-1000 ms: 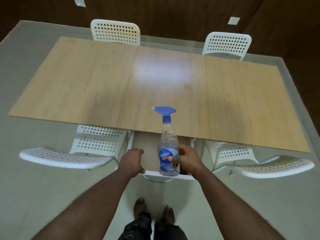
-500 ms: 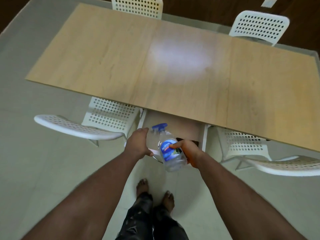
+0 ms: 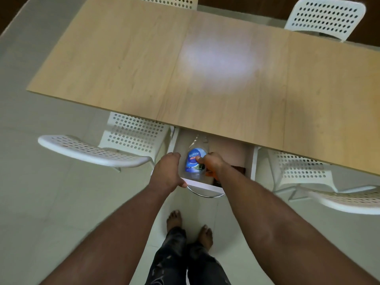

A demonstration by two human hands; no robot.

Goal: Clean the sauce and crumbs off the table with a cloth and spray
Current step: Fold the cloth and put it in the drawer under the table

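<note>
A clear spray bottle (image 3: 194, 159) with a blue label lies tilted inside the pulled-out white drawer (image 3: 205, 187) under the wooden table (image 3: 144, 58). Its blue nozzle end is hidden beneath the tabletop. My right hand (image 3: 211, 162) grips the bottle's body inside the drawer. My left hand (image 3: 169, 171) holds the drawer's front left corner. Something orange (image 3: 209, 173) shows under my right hand; I cannot tell what it is. No sauce or crumbs are visible on the tabletop, only a pale glare patch (image 3: 220, 58).
White perforated chairs stand at the near left (image 3: 92, 149) and near right (image 3: 339, 198), with two more at the far side (image 3: 324, 17). A metal handle (image 3: 203, 194) curves off the drawer front. My bare feet (image 3: 189, 227) stand on the pale floor below.
The spray bottle went from upright above the drawer to tilted down inside it, nozzle now under the tabletop. My left hand stayed on the drawer front. The view moved closer.
</note>
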